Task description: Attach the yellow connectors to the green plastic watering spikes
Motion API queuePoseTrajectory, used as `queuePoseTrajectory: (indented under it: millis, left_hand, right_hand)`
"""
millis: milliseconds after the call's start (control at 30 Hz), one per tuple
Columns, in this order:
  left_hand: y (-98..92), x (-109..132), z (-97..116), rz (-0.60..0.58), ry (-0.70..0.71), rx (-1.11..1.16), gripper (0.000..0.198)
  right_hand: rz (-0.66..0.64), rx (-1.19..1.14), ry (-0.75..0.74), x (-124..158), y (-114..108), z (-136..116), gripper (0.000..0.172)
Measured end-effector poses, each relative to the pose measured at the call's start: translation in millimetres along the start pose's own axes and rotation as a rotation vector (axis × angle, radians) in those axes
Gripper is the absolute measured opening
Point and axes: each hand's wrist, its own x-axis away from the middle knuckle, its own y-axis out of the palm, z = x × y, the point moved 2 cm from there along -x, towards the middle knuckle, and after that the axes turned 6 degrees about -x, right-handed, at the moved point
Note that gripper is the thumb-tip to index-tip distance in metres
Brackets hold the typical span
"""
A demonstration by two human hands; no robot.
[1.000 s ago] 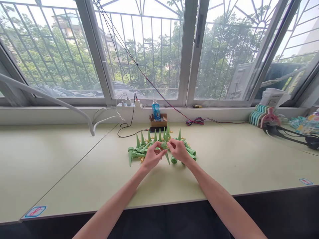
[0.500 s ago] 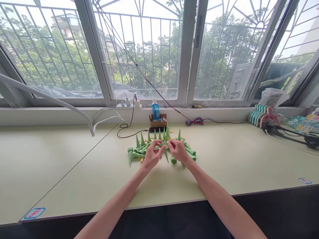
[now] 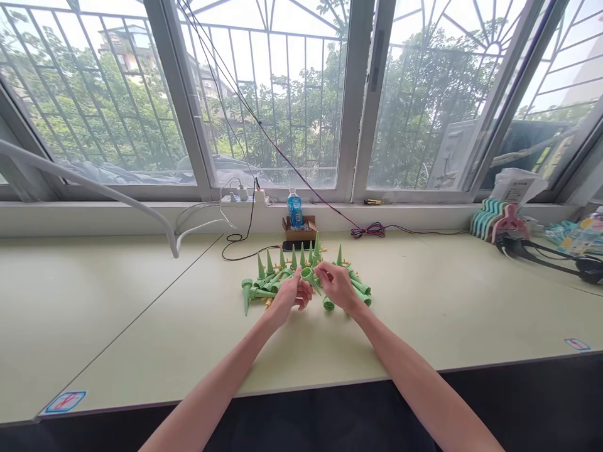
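Note:
A green plant watering spike point(image 3: 308, 275), a hollow cone, is held tilted between my hands, its round open end turned up toward me and its tip pointing down to the right. My left hand point(image 3: 293, 295) holds it from the left, thumb by the rim and the other fingers curled below. My right hand point(image 3: 335, 285) is closed in a pinch against the spike's right side; anything small between those fingertips is hidden. Several more green spikes point(image 3: 260, 269) stand in a row behind, some with yellow valves. Loose spikes point(image 3: 360, 285) lie on both sides of my hands.
Behind the spikes are a phone point(image 3: 296, 245), a small cardboard box point(image 3: 300, 232) and a blue-labelled bottle point(image 3: 294, 210). A coiled cable point(image 3: 367, 230) lies by the windowsill. Pastel plastic items point(image 3: 492, 220) and a black headset-like strap point(image 3: 541, 251) are at the right. The table point(image 3: 141, 351) has a seam at left.
My left hand has turned and dropped slightly, its fingers moving from over the spike to below it. The spike has tilted so its open end faces me. My right hand stays nearly still.

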Motion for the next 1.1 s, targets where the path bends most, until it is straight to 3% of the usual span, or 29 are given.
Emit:
queuePoseTrajectory:
  millis: [300,1100]
  left_hand:
    - [-0.9,1.0,-3.1,-0.079,0.003,-0.004,0.061]
    - [-0.8,-0.6,-3.1,-0.039,0.046,-0.012,0.057]
  right_hand:
    - [0.005,-0.013,0.012,-0.9,0.5,4.0,0.032]
    - [-0.001,-0.013,0.038,-2.5,-0.3,6.1,0.031]
